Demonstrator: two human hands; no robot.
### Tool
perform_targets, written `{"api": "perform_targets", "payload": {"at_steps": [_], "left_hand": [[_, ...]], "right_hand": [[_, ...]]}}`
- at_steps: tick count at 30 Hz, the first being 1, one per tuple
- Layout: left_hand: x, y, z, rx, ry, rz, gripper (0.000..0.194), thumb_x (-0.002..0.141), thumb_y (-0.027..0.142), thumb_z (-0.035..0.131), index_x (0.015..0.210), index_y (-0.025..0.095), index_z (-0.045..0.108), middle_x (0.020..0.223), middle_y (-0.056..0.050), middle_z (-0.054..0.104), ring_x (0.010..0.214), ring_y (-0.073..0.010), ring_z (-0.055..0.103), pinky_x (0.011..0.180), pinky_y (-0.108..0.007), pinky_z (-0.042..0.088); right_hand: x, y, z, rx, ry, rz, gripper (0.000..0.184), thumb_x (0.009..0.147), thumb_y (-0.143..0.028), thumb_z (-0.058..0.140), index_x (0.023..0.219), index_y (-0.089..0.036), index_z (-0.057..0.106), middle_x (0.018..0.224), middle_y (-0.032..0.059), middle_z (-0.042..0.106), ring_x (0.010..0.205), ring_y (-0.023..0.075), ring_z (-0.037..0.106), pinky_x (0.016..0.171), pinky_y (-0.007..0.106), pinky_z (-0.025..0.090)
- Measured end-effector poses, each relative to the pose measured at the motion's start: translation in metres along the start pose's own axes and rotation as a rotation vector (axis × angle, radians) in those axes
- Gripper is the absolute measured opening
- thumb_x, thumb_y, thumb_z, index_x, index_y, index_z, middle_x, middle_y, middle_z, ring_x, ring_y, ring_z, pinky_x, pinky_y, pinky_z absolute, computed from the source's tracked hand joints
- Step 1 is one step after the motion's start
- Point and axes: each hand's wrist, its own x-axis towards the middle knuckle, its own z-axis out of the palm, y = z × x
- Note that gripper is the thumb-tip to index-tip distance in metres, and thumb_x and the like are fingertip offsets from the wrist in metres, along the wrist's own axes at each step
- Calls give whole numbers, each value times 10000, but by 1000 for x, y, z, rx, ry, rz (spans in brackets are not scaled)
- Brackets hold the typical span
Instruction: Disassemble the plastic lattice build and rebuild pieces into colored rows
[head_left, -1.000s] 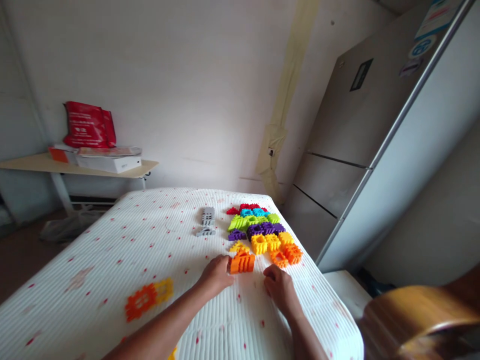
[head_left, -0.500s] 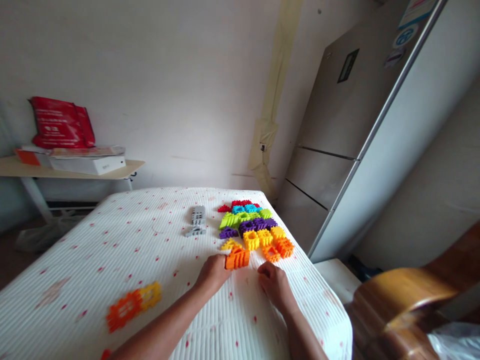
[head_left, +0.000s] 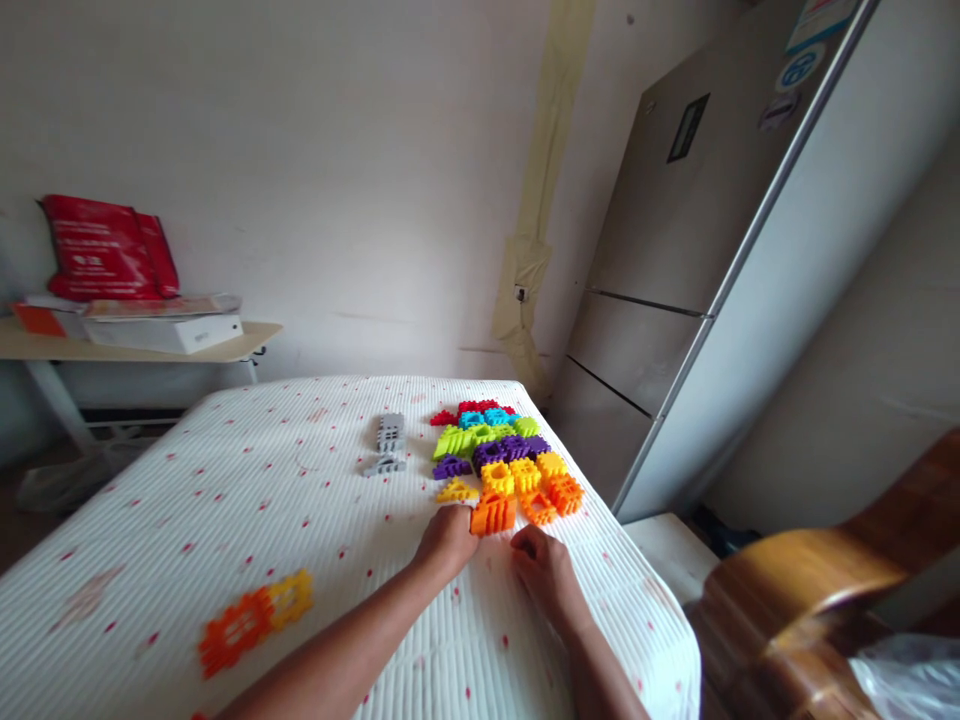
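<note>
My left hand [head_left: 448, 540] is closed on the left end of a stack of orange interlocking blocks [head_left: 494, 513]. Just right of it, my right hand [head_left: 541, 565] rests near the cloth with curled fingers; whether they pinch anything is hidden. Beyond the hands stand orange blocks [head_left: 564, 493], yellow blocks [head_left: 525, 475], purple blocks [head_left: 514, 449], lime-green blocks [head_left: 469, 438], light-blue blocks [head_left: 484, 418] and red blocks [head_left: 480, 407], grouped by colour in rows. A yellow triangular piece [head_left: 457, 490] lies past my left hand.
Grey blocks [head_left: 390, 437] lie left of the rows. An orange window piece [head_left: 238, 630] and a yellow one [head_left: 291, 597] lie at front left on the white quilted cover [head_left: 360, 580]. A fridge [head_left: 637, 290] stands at right, beside a wooden chair [head_left: 810, 570]. A red bag [head_left: 105, 247] sits on a side table.
My left hand has moved the orange stack right, closer to the other orange blocks and my right hand. The whole view has shifted, with the scene sliding left.
</note>
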Motion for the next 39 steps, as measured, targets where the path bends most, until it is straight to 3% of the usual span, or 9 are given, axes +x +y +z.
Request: {"api": "perform_targets", "payload": {"at_steps": [17,24,27,29,31,35,37,39], "left_hand": [[8,15,4,14,2,19,335,850,322,562,1153,183,537,1166,-71,577,982,-208,594,807,-415,504],[0,21,-2,-3,-35,31,317,849,328,563,1124,172,552,1126,-62,596,950,-202,605,788,-402,511],[-9,19,-26,-18,-27,24,272,842,333,569,1041,149,590,1024,-43,634,863,-181,624,742,-372,518],[-20,6,-54,-34,15,15,232,763,296,633,933,139,646,829,-16,674,751,-169,636,681,-309,507],[-35,-16,-91,-54,80,-12,263,710,285,594,922,151,672,704,5,678,659,-168,640,587,-257,486],[-82,-77,-158,-53,274,-129,451,713,415,451,1009,146,659,731,-18,712,659,-187,662,563,-251,490],[-110,-104,-174,-24,365,-193,434,678,442,471,948,174,679,774,-26,728,724,-200,672,621,-254,504],[-138,-127,-176,1,415,-226,390,662,438,491,894,200,695,850,-31,736,807,-209,673,696,-260,512]], "right_hand": [[0,0,2,23,10,-2,168,637,-138,399,653,-157,565,622,-3,581,610,135,525,549,205,346],[1,4,3,24,9,-19,179,628,-143,398,653,-156,575,627,1,585,605,138,524,551,214,349],[1,2,0,16,-10,-16,195,620,-138,396,655,-158,587,634,0,592,620,140,527,558,213,357],[0,-1,-3,12,-28,-8,202,623,-138,397,666,-159,593,640,-1,598,634,144,535,564,212,365],[-1,-2,-4,5,-43,-14,202,631,-141,401,683,-160,595,656,2,603,648,148,545,576,214,374],[-2,0,-1,-69,-83,-46,180,665,-149,407,700,-160,583,681,14,609,659,153,557,598,223,382],[-2,-2,4,-133,-116,-58,170,697,-161,410,697,-163,580,688,22,614,656,158,562,605,232,381],[-3,-10,11,-171,-177,-90,173,722,-168,415,694,-166,585,691,24,619,648,156,567,605,236,381]]}}
